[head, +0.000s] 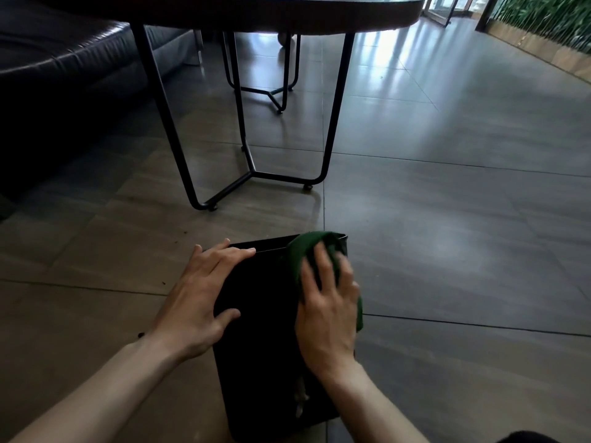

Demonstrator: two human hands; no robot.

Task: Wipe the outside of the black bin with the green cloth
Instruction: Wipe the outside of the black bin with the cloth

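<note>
Soft green cloth (299,260) lies on a matt black bin (259,314); glossy floor tiles (447,219), shiny leather-look sofa (64,52).

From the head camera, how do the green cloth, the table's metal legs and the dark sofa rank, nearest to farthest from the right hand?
1. green cloth: directly under the right hand, on the black bin.
2. table's metal legs: ahead, on the floor past the bin.
3. dark sofa: far back on the left.

No legible text, label, brand, number or sign found on any item in view.
</note>
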